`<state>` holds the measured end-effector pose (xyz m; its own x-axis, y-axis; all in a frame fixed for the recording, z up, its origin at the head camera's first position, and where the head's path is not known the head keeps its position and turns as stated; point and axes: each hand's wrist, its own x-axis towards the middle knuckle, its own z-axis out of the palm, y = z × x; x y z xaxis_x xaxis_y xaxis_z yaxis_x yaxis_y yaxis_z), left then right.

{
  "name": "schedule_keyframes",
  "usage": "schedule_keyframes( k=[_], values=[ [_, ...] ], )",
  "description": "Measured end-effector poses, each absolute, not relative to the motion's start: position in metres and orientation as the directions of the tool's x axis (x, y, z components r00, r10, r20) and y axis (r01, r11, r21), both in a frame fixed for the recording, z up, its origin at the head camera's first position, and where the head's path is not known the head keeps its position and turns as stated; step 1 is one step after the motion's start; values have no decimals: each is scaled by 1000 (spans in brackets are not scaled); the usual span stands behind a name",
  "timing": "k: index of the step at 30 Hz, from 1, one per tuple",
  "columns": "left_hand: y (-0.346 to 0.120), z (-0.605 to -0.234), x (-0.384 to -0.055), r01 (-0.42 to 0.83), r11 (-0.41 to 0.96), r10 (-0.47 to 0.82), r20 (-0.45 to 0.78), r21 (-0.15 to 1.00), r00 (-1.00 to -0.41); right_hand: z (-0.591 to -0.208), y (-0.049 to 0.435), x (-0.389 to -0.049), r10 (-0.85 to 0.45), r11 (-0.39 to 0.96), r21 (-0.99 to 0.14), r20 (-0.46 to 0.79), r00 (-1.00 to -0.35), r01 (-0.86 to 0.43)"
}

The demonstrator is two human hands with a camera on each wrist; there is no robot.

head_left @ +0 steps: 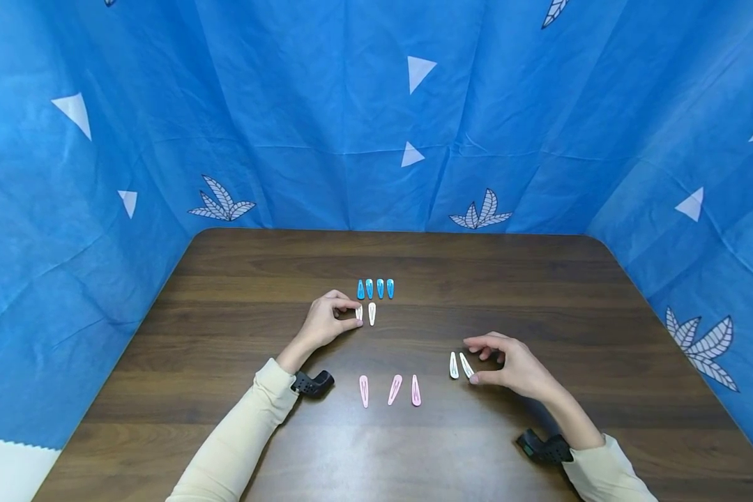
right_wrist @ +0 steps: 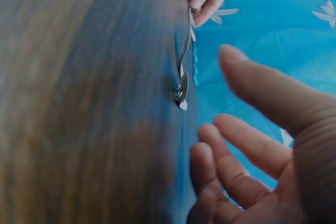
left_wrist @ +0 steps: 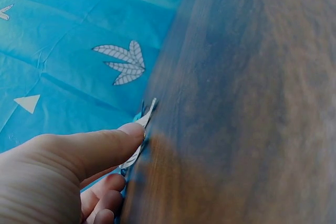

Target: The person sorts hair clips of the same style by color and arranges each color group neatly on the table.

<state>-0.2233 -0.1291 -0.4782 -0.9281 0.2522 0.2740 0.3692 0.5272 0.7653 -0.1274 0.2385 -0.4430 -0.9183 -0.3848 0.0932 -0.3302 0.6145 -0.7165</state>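
Head view shows four blue hair clips [head_left: 380,288] set side by side in a row on a brown wooden table [head_left: 427,453]. Just on the person's side of the blue row, by its left end, the left hand [head_left: 328,317] pinches a white clip [head_left: 360,314] between thumb and finger; whether that clip touches the table, I cannot tell. A second white clip [head_left: 372,314] lies close to the near side of the blue row, just right of the pinched one. Farther toward the person from the row lie three pink clips [head_left: 394,389], spaced apart, the middle one slanting. To the right of the blue row and nearer the person are a straight white clip [head_left: 454,365] and, just beside it, a slanted white clip [head_left: 466,364]. At the slanted one is the right hand [head_left: 514,366], thumb and fingers loosely spread and grasping nothing; the right wrist view shows them apart. Each wrist wears a black band [head_left: 314,384], and pale sleeves [head_left: 238,439] cover the forearms. Beyond the blue row and around the table hangs a blue curtain [head_left: 351,104] printed with white leaves and triangles.
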Motion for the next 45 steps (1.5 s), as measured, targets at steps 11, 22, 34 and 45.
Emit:
schedule_keyframes(
  k=[11, 22, 34, 45],
  values=[
    [-130, -476, -222, 368, 532, 255, 270, 763, -928, -451, 238, -130, -436, 621, -699, 69, -897, -355],
    [-132, -476, -222, 384, 532, 257, 288, 755, -922, -456, 239, -133, -460, 606, -703, 73, -885, -373],
    [-132, -477, -223, 389, 525, 262, 292, 757, -920, -457, 236, -132, -445, 616, -693, 86, -891, -374],
    [-129, -478, -225, 382, 523, 260, 284, 762, -923, -433, 223, -138, -375, 644, -696, 73, -924, -317]
  ],
)
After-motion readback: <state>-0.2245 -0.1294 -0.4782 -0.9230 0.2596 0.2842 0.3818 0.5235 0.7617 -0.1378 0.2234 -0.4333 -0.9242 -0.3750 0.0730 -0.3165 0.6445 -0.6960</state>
